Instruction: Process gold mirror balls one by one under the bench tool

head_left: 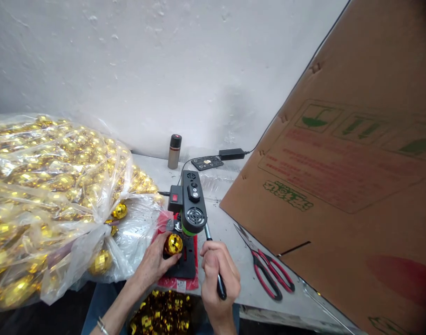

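Pinching gold ball (pixel 175 244) beside press (pixel 194 200) with left hand (pixel 157 261), gripping lever (pixel 221 287) with right hand (pixel 220 270); seemingly positioning, likely needing steady alignment before any pull.

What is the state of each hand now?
Left hand: closed, holding a gold ball.
Right hand: closed, gripping the lever handle.

The left hand (pixel 156 260) and right hand (pixel 219 277) are bare, as is the visible left forearm. A slim, shiny silver-coloured bracelet (pixel 103 325) circles the left arm. Blue trousers (pixel 98 304) show at the near side, a narrow strip farther right.
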The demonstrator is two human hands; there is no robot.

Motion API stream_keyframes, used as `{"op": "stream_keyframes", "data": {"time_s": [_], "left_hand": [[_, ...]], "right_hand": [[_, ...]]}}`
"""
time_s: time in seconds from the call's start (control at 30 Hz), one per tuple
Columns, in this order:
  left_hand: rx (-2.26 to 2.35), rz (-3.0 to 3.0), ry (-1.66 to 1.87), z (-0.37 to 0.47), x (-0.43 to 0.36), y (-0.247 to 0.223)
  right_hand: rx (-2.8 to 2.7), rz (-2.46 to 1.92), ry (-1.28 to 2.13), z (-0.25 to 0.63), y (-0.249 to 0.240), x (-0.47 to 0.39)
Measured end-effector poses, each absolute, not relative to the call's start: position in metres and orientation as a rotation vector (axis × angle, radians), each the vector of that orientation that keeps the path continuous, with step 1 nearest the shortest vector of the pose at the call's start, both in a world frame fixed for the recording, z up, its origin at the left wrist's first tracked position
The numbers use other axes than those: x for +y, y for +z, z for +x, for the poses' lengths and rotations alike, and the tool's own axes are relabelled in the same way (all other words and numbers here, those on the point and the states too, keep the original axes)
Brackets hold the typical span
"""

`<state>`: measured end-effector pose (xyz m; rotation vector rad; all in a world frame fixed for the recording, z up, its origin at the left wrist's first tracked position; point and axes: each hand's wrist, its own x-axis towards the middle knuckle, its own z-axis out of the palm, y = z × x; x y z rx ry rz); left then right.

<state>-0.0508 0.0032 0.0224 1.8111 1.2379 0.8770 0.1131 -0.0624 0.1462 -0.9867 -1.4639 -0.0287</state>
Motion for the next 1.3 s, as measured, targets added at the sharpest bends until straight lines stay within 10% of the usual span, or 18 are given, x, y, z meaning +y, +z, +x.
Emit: {"op": "stream_keyframes", "data": {"time_s": [1.3], "left_hand": [[1.233,1.924,0.807,-0.04,0.007,0.032]], "right_hand": [[-1.454,-1.029,0.013,0.113,0.159,-0.064]]}}
